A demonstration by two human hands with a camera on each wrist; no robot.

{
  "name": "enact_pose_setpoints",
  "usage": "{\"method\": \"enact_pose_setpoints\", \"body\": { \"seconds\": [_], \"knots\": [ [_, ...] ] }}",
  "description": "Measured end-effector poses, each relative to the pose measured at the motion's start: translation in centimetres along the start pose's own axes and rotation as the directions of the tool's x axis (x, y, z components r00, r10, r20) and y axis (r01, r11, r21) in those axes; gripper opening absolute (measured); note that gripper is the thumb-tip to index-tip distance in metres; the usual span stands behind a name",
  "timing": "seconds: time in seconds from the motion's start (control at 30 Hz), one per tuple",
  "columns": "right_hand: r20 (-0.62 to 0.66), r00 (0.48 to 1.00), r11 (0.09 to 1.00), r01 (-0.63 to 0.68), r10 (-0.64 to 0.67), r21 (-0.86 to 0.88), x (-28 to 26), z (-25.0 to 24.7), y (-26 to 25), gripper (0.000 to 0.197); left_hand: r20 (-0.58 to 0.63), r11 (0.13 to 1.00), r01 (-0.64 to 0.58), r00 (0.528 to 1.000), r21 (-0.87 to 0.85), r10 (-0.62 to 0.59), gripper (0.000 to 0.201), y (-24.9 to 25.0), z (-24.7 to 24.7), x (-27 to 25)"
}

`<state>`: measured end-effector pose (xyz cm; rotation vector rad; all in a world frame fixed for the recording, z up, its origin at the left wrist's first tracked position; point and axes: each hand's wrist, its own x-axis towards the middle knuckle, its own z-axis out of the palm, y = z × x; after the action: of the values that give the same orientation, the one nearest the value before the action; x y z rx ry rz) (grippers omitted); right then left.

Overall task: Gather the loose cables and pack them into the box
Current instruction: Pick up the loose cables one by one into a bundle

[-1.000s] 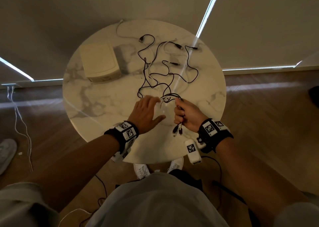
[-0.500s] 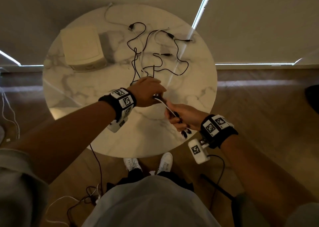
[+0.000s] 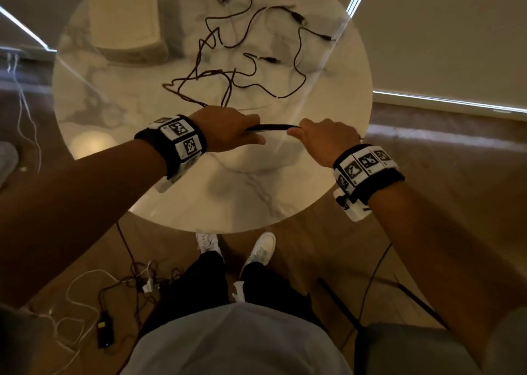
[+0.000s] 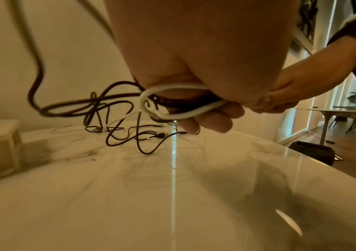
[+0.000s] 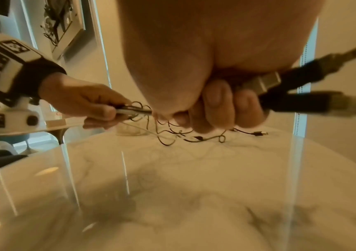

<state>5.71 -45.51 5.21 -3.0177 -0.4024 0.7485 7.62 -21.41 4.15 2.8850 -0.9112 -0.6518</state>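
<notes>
My left hand (image 3: 228, 130) grips cables (image 3: 268, 127), right hand (image 3: 322, 137) grips plug ends; bundle taut between them, axis left-right above worktop (image 3: 256, 192). Loose tails trail ahead (tangled). Box (image 3: 125, 17) far left, nearer left hand.

Round marble table (image 3: 285, 186): box (image 3: 125, 17), loose cables (image 3: 245, 69).

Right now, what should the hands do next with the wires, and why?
Probably fold the stretched bundle again: the left hand and right hand grip its ends, but loose cables trail across the table, far from the box.
</notes>
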Motion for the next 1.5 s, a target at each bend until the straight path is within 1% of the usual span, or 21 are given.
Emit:
{"method": "enact_pose_setpoints", "body": {
  "seconds": [0.07, 0.1, 0.2, 0.27, 0.33, 0.4, 0.47, 0.53, 0.57, 0.6, 0.63, 0.7, 0.73, 0.77, 0.8, 0.9, 1.07, 1.13, 1.27, 1.37, 1.5],
  "knots": [
    [-0.128, 0.992, 1.000, -0.010, 0.007, -0.016, 0.4, 0.8, 0.7, 0.058, -0.064, 1.000, 0.029, 0.998, 0.003, -0.029, 0.048, -0.3, 0.1, 0.1],
    [-0.148, 0.989, 1.000, 0.005, -0.001, 0.027, 0.5, 1.3, 0.9, 0.057, -0.110, 0.999, 0.036, 0.993, 0.022, -0.034, 0.048, -0.5, 0.2, 0.2],
    [-0.059, 0.997, 0.927, 0.069, -0.051, 0.368, 0.7, 3.2, 1.3, 0.051, -0.234, 0.994, 0.030, 0.972, 0.102, -0.006, 0.049, -1.3, 0.7, 0.9],
    [0.036, 0.993, 0.770, 0.062, -0.109, 0.635, 0.8, 4.0, 1.3, 0.051, -0.295, 0.991, 0.023, 0.955, 0.129, 0.017, 0.047, -2.2, 1.2, 1.5],
    [0.130, 0.971, 0.492, -0.015, -0.201, 0.871, 0.8, 4.2, 0.8, 0.050, -0.365, 0.992, 0.022, 0.931, 0.125, 0.026, 0.048, -2.8, 1.8, 2.0],
    [0.147, 0.951, 0.261, -0.074, -0.271, 0.962, 1.1, 3.9, 0.2, 0.048, -0.440, 0.995, 0.042, 0.898, 0.093, 0.003, 0.050, -3.2, 2.2, 2.3],
    [0.145, 0.938, 0.134, -0.107, -0.316, 0.985, 1.6, 3.8, -0.2, 0.049, -0.496, 0.998, 0.053, 0.868, 0.045, -0.024, 0.049, -3.8, 2.5, 2.7],
    [0.135, 0.936, 0.103, -0.107, -0.324, 0.989, 2.2, 3.7, -0.7, 0.051, -0.543, 0.998, 0.061, 0.838, 0.015, -0.043, 0.048, -4.3, 2.7, 3.3],
    [0.119, 0.944, 0.134, -0.081, -0.308, 0.988, 2.4, 3.6, -1.1, 0.051, -0.563, 0.998, 0.063, 0.825, 0.006, -0.049, 0.047, -4.5, 2.8, 3.7],
    [0.088, 0.959, 0.211, -0.031, -0.269, 0.977, 2.7, 3.6, -1.6, 0.050, -0.581, 0.998, 0.063, 0.812, -0.002, -0.053, 0.046, -4.9, 3.1, 4.0],
    [0.036, 0.975, 0.344, 0.043, -0.219, 0.938, 3.1, 3.6, -2.1, 0.049, -0.600, 0.998, 0.055, 0.798, -0.009, -0.050, 0.043, -5.2, 3.2, 4.3],
    [-0.127, 0.985, 0.713, 0.173, -0.118, 0.680, 3.8, 4.0, -2.8, 0.051, -0.631, 1.000, 0.026, 0.775, -0.007, -0.025, 0.037, -5.8, 3.6, 4.5],
    [-0.204, 0.975, 0.853, 0.179, -0.087, 0.491, 4.2, 4.3, -2.8, 0.051, -0.638, 1.000, 0.018, 0.770, 0.011, -0.007, 0.035, -6.1, 3.7, 4.4],
    [-0.264, 0.963, 0.923, 0.150, -0.056, 0.353, 4.5, 4.8, -2.6, 0.049, -0.631, 0.999, 0.014, 0.776, 0.033, 0.010, 0.036, -6.3, 4.0, 4.3],
    [-0.307, 0.951, 0.952, 0.126, -0.036, 0.280, 4.6, 5.4, -2.3, 0.047, -0.615, 0.998, 0.013, 0.789, 0.054, 0.023, 0.038, -6.4, 4.5, 4.1],
    [-0.387, 0.922, 0.969, 0.115, -0.022, 0.218, 4.6, 6.6, -1.5, 0.046, -0.557, 0.997, 0.006, 0.830, 0.083, 0.041, 0.044, -6.2, 5.6, 3.0],
    [-0.425, 0.902, 0.953, 0.187, -0.071, 0.238, 2.7, 6.6, -2.1, 0.056, -0.569, 0.991, 0.039, 0.822, 0.128, 0.041, 0.040, -5.6, 5.7, 1.0],
    [-0.434, 0.896, 0.943, 0.219, -0.093, 0.250, 1.4, 6.5, -2.8, 0.062, -0.598, 0.989, 0.066, 0.801, 0.130, 0.025, 0.042, -5.1, 5.6, 0.2],
    [-0.509, 0.855, 0.935, 0.255, -0.099, 0.247, -1.0, 6.3, -5.1, 0.059, -0.702, 0.996, 0.070, 0.712, 0.058, -0.009, 0.045, -4.3, 5.3, -1.7],
    [-0.625, 0.779, 0.951, 0.231, -0.053, 0.208, -2.2, 6.0, -6.0, 0.052, -0.745, 0.998, 0.043, 0.667, 0.049, 0.008, 0.046, -3.2, 4.8, -3.3],
    [-0.771, 0.624, 0.961, 0.112, 0.129, 0.251, -2.9, 4.9, -5.3, 0.044, -0.714, 1.000, 0.004, 0.700, 0.029, 0.018, 0.045, -1.0, 4.3, -5.1]
  ]
}}
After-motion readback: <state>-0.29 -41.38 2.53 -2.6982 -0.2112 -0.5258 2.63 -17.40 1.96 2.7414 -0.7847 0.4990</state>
